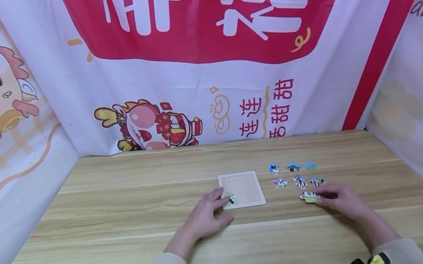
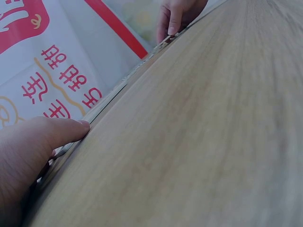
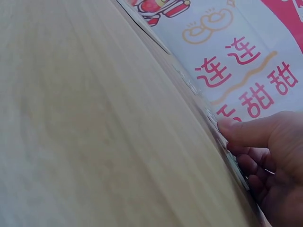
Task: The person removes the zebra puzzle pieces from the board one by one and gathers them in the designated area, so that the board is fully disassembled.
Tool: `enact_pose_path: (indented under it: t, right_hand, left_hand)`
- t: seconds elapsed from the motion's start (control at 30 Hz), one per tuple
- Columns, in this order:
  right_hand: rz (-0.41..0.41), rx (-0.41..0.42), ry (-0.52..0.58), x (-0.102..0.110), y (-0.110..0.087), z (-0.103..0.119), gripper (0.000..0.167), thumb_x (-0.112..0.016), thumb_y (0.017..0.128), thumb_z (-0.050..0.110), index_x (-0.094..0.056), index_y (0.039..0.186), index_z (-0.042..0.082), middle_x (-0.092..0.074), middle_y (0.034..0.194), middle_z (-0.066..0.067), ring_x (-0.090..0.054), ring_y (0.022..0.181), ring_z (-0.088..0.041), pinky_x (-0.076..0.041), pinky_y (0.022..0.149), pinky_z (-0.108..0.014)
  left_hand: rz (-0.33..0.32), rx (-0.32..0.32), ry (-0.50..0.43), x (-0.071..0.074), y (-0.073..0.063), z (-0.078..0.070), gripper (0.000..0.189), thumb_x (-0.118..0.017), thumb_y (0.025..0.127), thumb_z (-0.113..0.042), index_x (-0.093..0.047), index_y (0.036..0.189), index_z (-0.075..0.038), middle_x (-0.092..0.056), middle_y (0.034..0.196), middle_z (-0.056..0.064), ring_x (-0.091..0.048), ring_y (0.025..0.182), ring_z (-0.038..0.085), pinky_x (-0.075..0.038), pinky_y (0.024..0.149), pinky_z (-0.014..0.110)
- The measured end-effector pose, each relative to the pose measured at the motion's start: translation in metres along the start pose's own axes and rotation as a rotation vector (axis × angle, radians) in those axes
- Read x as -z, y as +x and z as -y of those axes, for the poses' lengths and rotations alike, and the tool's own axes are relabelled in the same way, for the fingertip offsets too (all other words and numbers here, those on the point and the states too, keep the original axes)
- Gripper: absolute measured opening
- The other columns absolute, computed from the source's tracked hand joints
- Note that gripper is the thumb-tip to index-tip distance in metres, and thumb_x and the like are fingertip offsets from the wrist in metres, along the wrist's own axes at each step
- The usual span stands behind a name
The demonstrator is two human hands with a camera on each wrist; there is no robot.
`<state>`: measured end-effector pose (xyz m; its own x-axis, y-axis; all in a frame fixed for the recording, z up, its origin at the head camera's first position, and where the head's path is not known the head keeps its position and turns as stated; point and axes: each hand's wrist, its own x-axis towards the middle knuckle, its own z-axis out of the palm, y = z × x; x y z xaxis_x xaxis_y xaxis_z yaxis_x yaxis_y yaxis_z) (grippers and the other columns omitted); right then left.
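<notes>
A square, pale wooden puzzle tray (image 1: 246,189) lies on the table, with one puzzle piece (image 1: 231,199) in its lower left corner. My left hand (image 1: 207,215) rests at the tray's left edge, its fingers spread and the fingertips touching the frame and that corner piece. To the right, my right hand (image 1: 342,199) pinches the right end of a green and white puzzle piece (image 1: 309,197) between thumb and fingers, low at the tabletop. In the right wrist view, the thumb (image 3: 244,132) and curled fingers sit at the piece's edge, which is seen nearly edge-on.
Several loose puzzle pieces with blue and black-and-white patterns, among them a zebra-striped piece (image 1: 300,182), lie in rows right of the tray. Printed cloth (image 1: 198,54) walls in the wooden table (image 1: 129,192) at the back and both sides.
</notes>
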<state>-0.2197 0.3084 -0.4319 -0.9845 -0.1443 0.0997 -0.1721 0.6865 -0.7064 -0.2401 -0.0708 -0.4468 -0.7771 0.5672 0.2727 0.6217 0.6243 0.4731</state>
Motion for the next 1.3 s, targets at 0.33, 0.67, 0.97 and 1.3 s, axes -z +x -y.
enact_pose_path:
  t: [0.33, 0.67, 0.97, 1.3]
  right_hand:
    - [0.001, 0.015, -0.044, -0.0040, 0.0006, 0.0009, 0.030, -0.068, 0.074, 0.017, -0.064, 0.102, 0.008, -0.056, 0.098, -0.009, -0.049, 0.092, -0.027, -0.036, 0.080, -0.045]
    - [0.042, -0.046, -0.060, -0.0046, 0.0037, 0.0025, 0.032, -0.065, 0.076, 0.018, -0.061, 0.106, 0.008, -0.054, 0.096, -0.007, -0.048, 0.089, -0.024, -0.038, 0.077, -0.041]
    - [0.063, -0.060, -0.055, -0.0046, 0.0054, 0.0020, 0.032, -0.065, 0.077, 0.016, -0.060, 0.107, 0.008, -0.054, 0.095, -0.006, -0.047, 0.086, -0.021, -0.038, 0.073, -0.037]
    - [0.079, -0.121, -0.056, -0.0036, 0.0055, 0.0091, 0.037, -0.066, 0.075, 0.019, -0.058, 0.110, 0.009, -0.053, 0.100, -0.009, -0.046, 0.094, -0.028, -0.035, 0.080, -0.049]
  left_hand:
    - [-0.003, -0.008, 0.003, 0.0007, -0.0008, -0.0008, 0.054, -0.059, 0.078, -0.038, -0.050, 0.122, -0.008, -0.031, 0.135, 0.014, -0.024, 0.124, 0.026, -0.015, 0.101, 0.040]
    - [0.010, 0.015, -0.003, 0.0003, -0.0009, -0.0011, 0.054, -0.059, 0.078, -0.039, -0.049, 0.123, -0.010, -0.029, 0.136, 0.012, -0.023, 0.125, 0.024, -0.014, 0.102, 0.038]
    - [-0.001, -0.001, 0.000, -0.0001, -0.0004, -0.0003, 0.054, -0.059, 0.078, -0.038, -0.049, 0.123, -0.009, -0.030, 0.135, 0.013, -0.024, 0.124, 0.025, -0.015, 0.101, 0.039]
    - [-0.004, -0.008, -0.003, 0.0001, -0.0009, 0.0002, 0.054, -0.059, 0.078, -0.038, -0.049, 0.122, -0.008, -0.030, 0.135, 0.014, -0.024, 0.124, 0.026, -0.015, 0.101, 0.040]
